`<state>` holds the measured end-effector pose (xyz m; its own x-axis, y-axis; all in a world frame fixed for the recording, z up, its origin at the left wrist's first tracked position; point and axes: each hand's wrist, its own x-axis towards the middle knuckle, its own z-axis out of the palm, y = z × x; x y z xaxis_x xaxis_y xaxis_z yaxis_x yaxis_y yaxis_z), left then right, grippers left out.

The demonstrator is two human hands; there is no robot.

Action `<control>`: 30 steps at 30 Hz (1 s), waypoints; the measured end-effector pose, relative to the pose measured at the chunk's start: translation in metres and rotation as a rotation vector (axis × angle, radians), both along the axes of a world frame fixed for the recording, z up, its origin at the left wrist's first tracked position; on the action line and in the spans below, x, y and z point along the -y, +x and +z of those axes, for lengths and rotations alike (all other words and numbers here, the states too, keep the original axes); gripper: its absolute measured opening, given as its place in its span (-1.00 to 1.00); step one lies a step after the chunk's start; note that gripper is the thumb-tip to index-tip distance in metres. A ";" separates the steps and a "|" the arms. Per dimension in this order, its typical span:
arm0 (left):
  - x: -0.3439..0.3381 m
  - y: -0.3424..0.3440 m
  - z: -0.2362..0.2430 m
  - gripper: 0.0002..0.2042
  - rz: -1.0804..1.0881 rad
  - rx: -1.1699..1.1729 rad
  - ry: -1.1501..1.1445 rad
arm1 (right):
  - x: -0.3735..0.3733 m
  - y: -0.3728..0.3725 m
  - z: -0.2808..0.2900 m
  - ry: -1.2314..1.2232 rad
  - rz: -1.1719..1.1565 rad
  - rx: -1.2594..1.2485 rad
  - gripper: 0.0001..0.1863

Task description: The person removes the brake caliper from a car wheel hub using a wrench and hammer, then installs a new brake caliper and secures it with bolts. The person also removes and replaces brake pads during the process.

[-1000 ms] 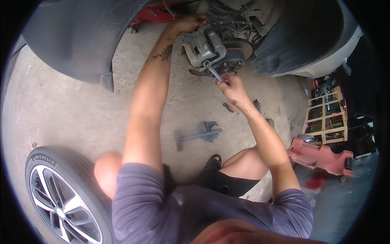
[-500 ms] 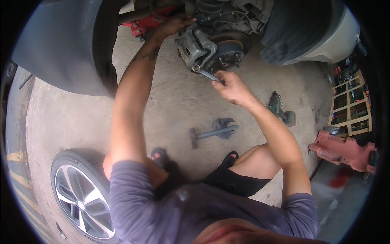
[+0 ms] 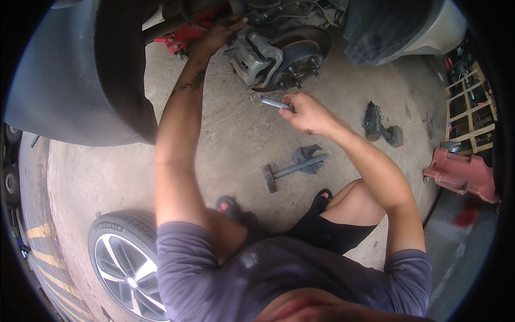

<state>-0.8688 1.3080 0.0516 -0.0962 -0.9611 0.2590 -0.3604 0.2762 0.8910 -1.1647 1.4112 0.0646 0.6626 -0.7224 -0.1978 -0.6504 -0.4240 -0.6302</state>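
My right hand (image 3: 304,114) grips a silver wrench (image 3: 271,103), its ring end below and slightly left of the brake caliper (image 3: 252,59) and apart from it. My left hand (image 3: 228,29) reaches above the caliper, fingers drawn together at dark parts by a hose, what they hold hidden. To the caliper's right are the brake disc and hub with wheel studs (image 3: 299,70). A red jack (image 3: 179,37) shows behind my left forearm.
Dark wheel-arch liners (image 3: 72,80) flank the work. On the floor lie a hammer (image 3: 298,169) on a dark cloth and a cordless power tool (image 3: 378,121). A detached wheel (image 3: 123,265) lies lower left. A red creeper (image 3: 461,174) and wooden crate (image 3: 466,107) stand right.
The wrench and my right hand have moved back from the caliper. My left hand has shifted slightly left in the picture, and the whole view has swung a little.
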 end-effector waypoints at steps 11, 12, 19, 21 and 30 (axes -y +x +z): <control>0.005 -0.003 -0.010 -0.57 -0.019 -0.125 -0.097 | -0.006 0.021 -0.006 -0.017 0.010 -0.024 -0.72; 0.004 -0.004 -0.011 -0.57 0.002 -0.140 -0.109 | -0.004 0.023 -0.013 -0.051 0.014 0.002 -0.72; 0.013 0.005 -0.011 -0.57 -0.027 -0.076 -0.045 | 0.016 0.054 -0.046 -0.466 -0.053 0.250 -0.73; 0.015 0.000 -0.010 -0.58 0.039 -0.096 0.031 | 0.018 0.061 -0.051 -0.675 0.003 0.149 -0.71; 0.016 0.011 -0.012 -0.59 -0.045 -0.091 0.001 | 0.021 0.084 -0.037 -0.815 0.115 -0.142 -0.41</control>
<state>-0.8579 1.2916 0.0392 -0.1152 -0.9565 0.2680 -0.2651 0.2896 0.9197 -1.0808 1.3899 0.0277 0.7490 -0.6049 0.2702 -0.6254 -0.7802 -0.0127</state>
